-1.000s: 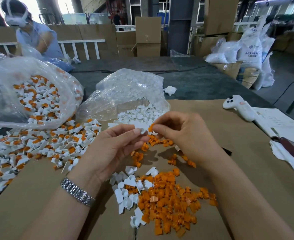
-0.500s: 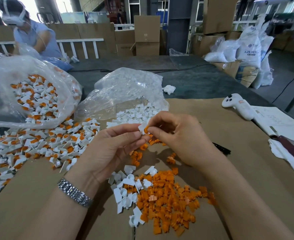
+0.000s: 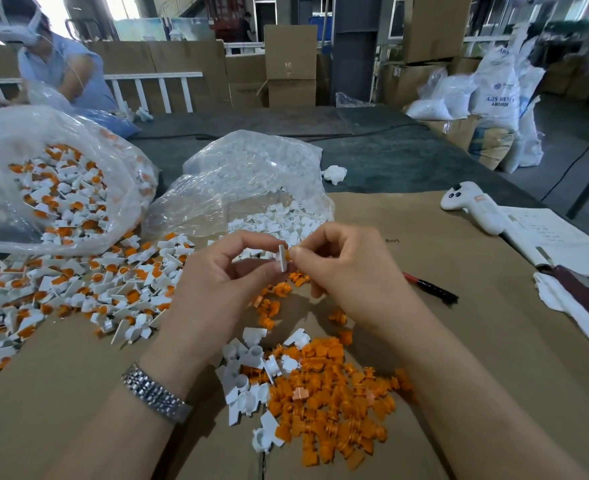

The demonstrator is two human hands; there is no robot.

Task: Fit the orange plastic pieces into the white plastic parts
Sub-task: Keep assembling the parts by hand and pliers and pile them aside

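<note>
Bags first, far left of the held white part (image 3: 282,258): a clear bag of assembled pieces (image 3: 57,188) spills a finished pile (image 3: 78,289) onto the cardboard sheet (image 3: 459,341); a second clear bag of white parts (image 3: 251,181) sits just behind the held part. Our left hand (image 3: 223,282), wrist in a metal watch (image 3: 154,394), comes in from lower left, thumb and fingertips curled and pinching the white part from its left. Our right hand (image 3: 341,268) meets it from the right, thumb and forefinger pinching an orange piece (image 3: 288,253) pressed against the white part's right face. Versus half a second ago, we see the white part turned edge-on and upright, with both hands raised slightly and only a sliver of orange showing. The white part reads as a thin flat tab seen on edge; how far the orange piece has seated, we cannot tell. Below the held part lie loose white parts (image 3: 248,375) and, right of them, an orange heap (image 3: 327,403). Right of the held part: a black and red pen (image 3: 431,289), then a white controller (image 3: 473,207), an open notebook (image 3: 556,244).
</note>
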